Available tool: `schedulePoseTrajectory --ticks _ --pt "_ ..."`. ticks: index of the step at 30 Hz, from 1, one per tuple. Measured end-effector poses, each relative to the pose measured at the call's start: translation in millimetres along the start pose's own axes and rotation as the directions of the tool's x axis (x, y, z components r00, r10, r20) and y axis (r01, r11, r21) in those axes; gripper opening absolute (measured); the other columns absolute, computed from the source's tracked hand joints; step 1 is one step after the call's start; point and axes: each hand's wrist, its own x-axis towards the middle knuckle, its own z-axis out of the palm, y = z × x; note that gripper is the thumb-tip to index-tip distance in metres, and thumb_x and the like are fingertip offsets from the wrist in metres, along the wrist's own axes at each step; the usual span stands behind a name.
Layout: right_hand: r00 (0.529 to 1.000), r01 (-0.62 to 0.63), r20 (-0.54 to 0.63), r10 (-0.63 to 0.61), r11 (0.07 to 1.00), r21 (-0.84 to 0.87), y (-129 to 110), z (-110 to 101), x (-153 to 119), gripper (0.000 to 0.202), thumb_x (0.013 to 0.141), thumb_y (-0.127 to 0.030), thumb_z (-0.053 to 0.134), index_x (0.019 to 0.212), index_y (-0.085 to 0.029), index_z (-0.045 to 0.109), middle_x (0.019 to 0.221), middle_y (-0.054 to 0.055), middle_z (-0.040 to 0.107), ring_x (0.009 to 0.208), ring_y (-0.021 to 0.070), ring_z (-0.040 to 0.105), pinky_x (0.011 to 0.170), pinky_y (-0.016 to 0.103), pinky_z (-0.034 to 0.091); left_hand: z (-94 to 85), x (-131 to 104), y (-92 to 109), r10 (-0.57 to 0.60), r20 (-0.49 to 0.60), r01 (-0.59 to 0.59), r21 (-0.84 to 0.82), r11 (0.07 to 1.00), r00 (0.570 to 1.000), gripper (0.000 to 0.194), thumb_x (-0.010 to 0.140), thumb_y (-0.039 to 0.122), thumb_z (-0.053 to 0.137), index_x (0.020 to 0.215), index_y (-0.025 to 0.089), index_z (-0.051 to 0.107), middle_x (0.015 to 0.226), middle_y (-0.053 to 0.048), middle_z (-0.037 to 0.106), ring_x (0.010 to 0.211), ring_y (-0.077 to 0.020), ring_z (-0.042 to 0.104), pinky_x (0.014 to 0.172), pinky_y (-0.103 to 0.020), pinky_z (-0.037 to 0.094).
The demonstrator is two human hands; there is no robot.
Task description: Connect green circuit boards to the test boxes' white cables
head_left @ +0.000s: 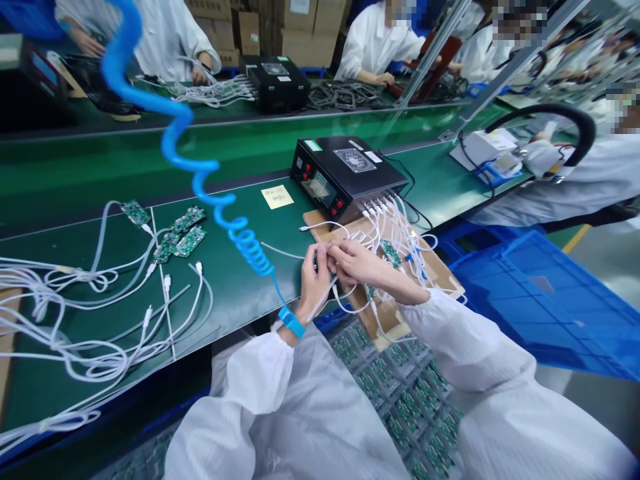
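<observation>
Both hands meet over the near edge of the green bench, in front of a black test box (353, 170). My left hand (311, 283), with a blue wrist strap (291, 323), is closed around a small dark piece that looks like a circuit board (315, 262), mostly covered by fingers. Against it, my right hand (356, 263) is closed in a pinch; its fingers hide what they grip. White cables (385, 217) run from the box around the hands. Near the right wrist lies another circuit board (390, 253) on a cardboard sheet (435, 263).
Several circuit boards (193, 240) and bundled white cables (65, 320) lie at left. A coiled blue cord (185, 127) hangs down to the wrist strap. Trays of boards (400, 400) sit below the bench edge, blue bins (540, 300) at right. Co-workers (375, 43) sit opposite.
</observation>
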Motion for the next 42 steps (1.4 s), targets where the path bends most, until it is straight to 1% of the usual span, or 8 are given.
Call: schedulePoseTrajectory --ticks 8,11,14,16,19,25,33,42 --pt "0.999 -0.004 0.032 0.005 1.0 -0.026 -1 -4 -3 0.027 0.103 -0.037 0.042 0.083 -0.021 0.053 0.044 -0.007 0.046 0.036 0.0097 0.037 0.038 0.02 0.026 13.7 9 -4 -0.092 -0.193 0.09 -0.02 0.996 0.977 0.047 0.107 0.06 0.028 0.096 0.02 0.052 0.091 -0.004 0.06 0.084 -0.015 0.057 0.081 -0.025 0.047" --pt "0.999 0.048 0.005 -0.048 0.996 -0.069 -7 -6 -15 0.028 0.103 -0.043 0.044 0.087 -0.021 0.054 0.047 -0.006 0.046 0.04 0.011 0.04 0.042 0.022 0.03 14.8 10 6 -0.097 -0.151 0.089 -0.057 0.994 0.984 0.045 0.107 0.058 0.033 0.104 0.02 0.056 0.099 -0.006 0.064 0.09 -0.016 0.061 0.085 -0.026 0.05" --pt "0.979 0.069 -0.185 -0.086 0.993 -0.096 -10 -4 -35 0.031 0.103 -0.051 0.043 0.104 -0.023 0.055 0.056 -0.003 0.053 0.044 0.0147 0.047 0.044 0.026 0.036 16.4 5 16 -0.13 -0.087 0.119 -0.121 0.985 0.988 0.043 0.106 0.058 0.037 0.109 0.02 0.057 0.106 -0.008 0.065 0.097 -0.0165 0.063 0.089 -0.026 0.051" --pt "0.904 0.098 -0.39 -0.173 0.974 -0.205 -5 2 -52 0.034 0.102 -0.051 0.047 0.12 -0.024 0.053 0.078 0.004 0.065 0.054 0.0185 0.057 0.049 0.031 0.045 17.2 3 20 -0.199 -0.067 0.182 -0.197 0.963 0.978 0.044 0.105 0.06 0.036 0.115 0.021 0.055 0.102 -0.007 0.065 0.091 -0.016 0.064 0.083 -0.026 0.054" --pt "0.779 0.041 -0.549 -0.303 0.898 -0.438 12 21 -77 0.032 0.102 -0.048 0.049 0.123 -0.025 0.053 0.103 0.013 0.068 0.072 0.0245 0.066 0.063 0.04 0.053 18.0 6 21 -0.28 -0.021 0.261 -0.302 0.917 0.96 0.045 0.105 0.063 0.035 0.12 0.023 0.049 0.09 -0.003 0.06 0.073 -0.0136 0.06 0.069 -0.025 0.053" --pt "0.838 -0.206 -0.466 -0.285 0.626 -0.752 35 61 -86 0.027 0.104 -0.039 0.041 0.096 -0.022 0.061 0.097 0.019 0.069 0.097 0.0371 0.066 0.084 0.05 0.051 19.8 7 19 -0.302 -0.034 0.274 -0.337 0.901 0.953 0.038 0.106 0.057 0.039 0.117 0.022 0.047 0.082 0.0 0.057 0.069 -0.0132 0.06 0.067 -0.025 0.052" --pt "0.864 0.0 -0.473 -0.174 0.939 -0.345 48 59 -61 0.025 0.104 -0.038 0.035 0.097 -0.022 0.053 0.091 0.011 0.073 0.08 0.0258 0.069 0.072 0.035 0.051 21.4 2 11 -0.235 -0.028 0.215 -0.31 0.926 0.972 0.038 0.104 0.061 0.044 0.112 0.024 0.047 0.081 0.002 0.053 0.065 -0.011 0.054 0.063 -0.023 0.047" --pt "0.851 0.019 -0.464 -0.246 0.897 -0.441 55 60 -47 0.025 0.102 -0.038 0.032 0.103 -0.021 0.049 0.083 0.014 0.073 0.072 0.0298 0.073 0.063 0.033 0.047 29.6 9 3 -0.193 -0.138 0.143 -0.31 0.94 0.972 0.036 0.105 0.058 0.04 0.104 0.023 0.046 0.079 0.002 0.05 0.061 -0.0108 0.051 0.058 -0.024 0.044"
